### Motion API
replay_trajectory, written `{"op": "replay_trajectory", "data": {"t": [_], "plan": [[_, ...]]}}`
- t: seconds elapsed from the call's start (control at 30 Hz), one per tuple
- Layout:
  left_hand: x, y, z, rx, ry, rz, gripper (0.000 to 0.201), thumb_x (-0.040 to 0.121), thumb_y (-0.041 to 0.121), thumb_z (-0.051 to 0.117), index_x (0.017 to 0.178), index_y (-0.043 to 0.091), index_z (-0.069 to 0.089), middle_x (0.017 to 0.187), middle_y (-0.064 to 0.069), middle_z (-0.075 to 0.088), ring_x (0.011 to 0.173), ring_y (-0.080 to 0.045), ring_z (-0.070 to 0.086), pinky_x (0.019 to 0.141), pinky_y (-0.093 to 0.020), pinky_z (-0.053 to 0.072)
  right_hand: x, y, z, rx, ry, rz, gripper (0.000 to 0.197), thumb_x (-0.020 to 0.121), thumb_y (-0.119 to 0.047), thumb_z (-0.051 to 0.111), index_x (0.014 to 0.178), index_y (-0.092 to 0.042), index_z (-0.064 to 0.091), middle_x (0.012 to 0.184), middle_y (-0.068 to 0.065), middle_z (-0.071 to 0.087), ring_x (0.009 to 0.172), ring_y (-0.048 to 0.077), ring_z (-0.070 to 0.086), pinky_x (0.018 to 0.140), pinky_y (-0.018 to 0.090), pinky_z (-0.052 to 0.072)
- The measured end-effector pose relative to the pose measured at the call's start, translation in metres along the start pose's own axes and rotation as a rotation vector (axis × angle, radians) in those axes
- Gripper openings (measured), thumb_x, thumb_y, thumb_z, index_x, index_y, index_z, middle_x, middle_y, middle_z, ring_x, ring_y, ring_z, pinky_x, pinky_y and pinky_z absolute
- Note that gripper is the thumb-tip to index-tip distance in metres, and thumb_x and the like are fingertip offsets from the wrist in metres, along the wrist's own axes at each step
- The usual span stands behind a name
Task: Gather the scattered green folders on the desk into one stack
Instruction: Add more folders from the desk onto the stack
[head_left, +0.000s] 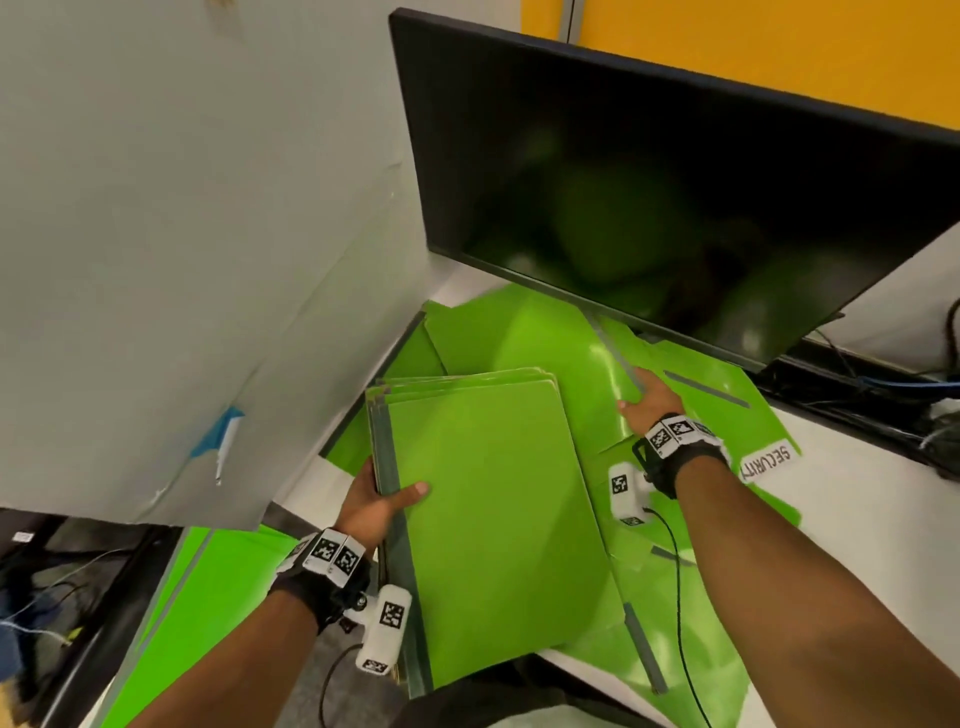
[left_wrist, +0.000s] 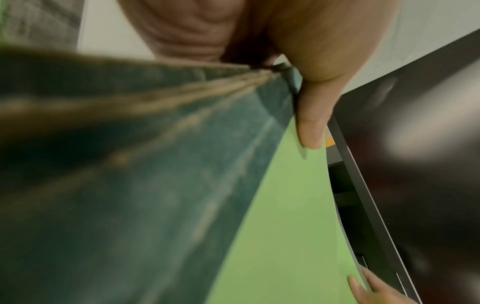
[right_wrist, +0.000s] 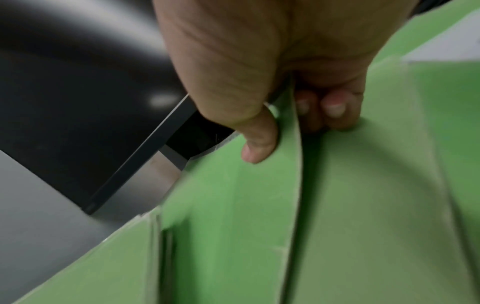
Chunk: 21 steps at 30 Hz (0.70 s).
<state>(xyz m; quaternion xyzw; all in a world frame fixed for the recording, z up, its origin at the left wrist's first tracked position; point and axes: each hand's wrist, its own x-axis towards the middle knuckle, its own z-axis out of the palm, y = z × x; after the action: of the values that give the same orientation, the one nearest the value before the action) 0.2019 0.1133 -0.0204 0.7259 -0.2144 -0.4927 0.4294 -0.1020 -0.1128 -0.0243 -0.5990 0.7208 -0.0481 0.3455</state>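
Observation:
My left hand grips a stack of green folders by its grey spines, thumb on the top cover, holding it above the desk. My right hand reaches under the monitor and pinches the edge of a loose green folder. In the right wrist view the thumb lies on that folder and the fingers curl beneath its edge. Several more green folders lie spread on the desk, one with a SECURITY label and one near the front.
A large black monitor overhangs the folders at the back. A grey partition stands at the left. Cables run behind the white desk at the right. Another green folder lies low at the left.

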Motion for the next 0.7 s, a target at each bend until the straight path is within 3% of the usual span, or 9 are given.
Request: {"op": "replay_trajectory", "data": {"t": [0.17,0.23,0.3,0.37,0.43,0.53,0.7], "plan": [[0.002,-0.002,0.001,-0.059,0.018,-0.023,0.061,0.060,0.018,0.085,0.113,0.019,0.055,0.106,-0.004,0.067,0.094,-0.019,0.063,0.081,-0.032,0.047,0.002,0.022,-0.030,-0.441,-0.083,-0.021,0.077,0.082,-0.028,0.069,0.146,-0.037,0.028,0.152,0.010,0.028,0.138,0.035,0.029,0.110,0.047,0.036],[0.003,-0.001,0.003,-0.051,0.022,-0.029,0.059,0.068,0.014,0.083,0.119,0.014,0.053,0.109,-0.007,0.066,0.094,-0.021,0.061,0.079,-0.030,0.045,-0.003,0.024,-0.023,-0.432,-0.089,-0.041,0.086,0.078,-0.032,0.072,0.149,-0.031,0.022,0.157,0.009,0.012,0.143,0.035,0.016,0.113,0.050,0.028],[0.006,-0.002,0.002,-0.032,0.015,-0.030,0.064,0.064,0.020,0.083,0.120,0.013,0.052,0.109,-0.008,0.065,0.096,-0.024,0.060,0.080,-0.031,0.044,-0.006,0.023,-0.014,-0.376,-0.102,-0.018,0.098,0.076,-0.044,0.072,0.151,-0.024,0.012,0.159,0.009,0.005,0.146,0.034,0.011,0.114,0.050,0.023],[0.007,-0.002,0.001,-0.013,0.008,-0.017,0.061,0.067,0.017,0.083,0.119,0.014,0.052,0.110,-0.008,0.065,0.098,-0.025,0.061,0.080,-0.031,0.044,-0.009,0.019,-0.012,-0.351,-0.043,0.015,0.107,0.069,-0.047,0.077,0.149,-0.019,0.013,0.156,0.014,0.017,0.142,0.037,0.021,0.111,0.051,0.028],[0.007,-0.002,0.001,-0.018,0.007,-0.019,0.055,0.073,0.009,0.079,0.121,0.011,0.053,0.108,-0.008,0.066,0.097,-0.025,0.062,0.076,-0.029,0.046,-0.011,0.016,-0.017,-0.221,-0.055,0.079,0.107,0.065,-0.041,0.082,0.147,-0.017,0.018,0.151,0.014,0.030,0.136,0.037,0.034,0.108,0.051,0.036],[0.004,0.001,0.004,-0.030,0.001,-0.010,0.046,0.076,0.003,0.075,0.116,0.011,0.053,0.097,-0.003,0.066,0.087,-0.016,0.062,0.067,-0.023,0.046,-0.017,0.022,-0.024,-0.104,-0.098,0.086,0.094,0.069,-0.035,0.082,0.144,-0.018,0.029,0.146,0.012,0.042,0.129,0.036,0.046,0.101,0.047,0.043],[0.001,0.000,0.001,-0.071,-0.020,-0.003,0.038,0.077,-0.002,0.071,0.110,0.010,0.054,0.090,-0.001,0.065,0.082,-0.017,0.061,0.064,-0.024,0.044,-0.037,0.045,-0.042,0.007,-0.049,0.059,0.072,0.073,-0.031,0.079,0.135,-0.018,0.044,0.139,0.011,0.049,0.123,0.033,0.050,0.100,0.040,0.041]]}}
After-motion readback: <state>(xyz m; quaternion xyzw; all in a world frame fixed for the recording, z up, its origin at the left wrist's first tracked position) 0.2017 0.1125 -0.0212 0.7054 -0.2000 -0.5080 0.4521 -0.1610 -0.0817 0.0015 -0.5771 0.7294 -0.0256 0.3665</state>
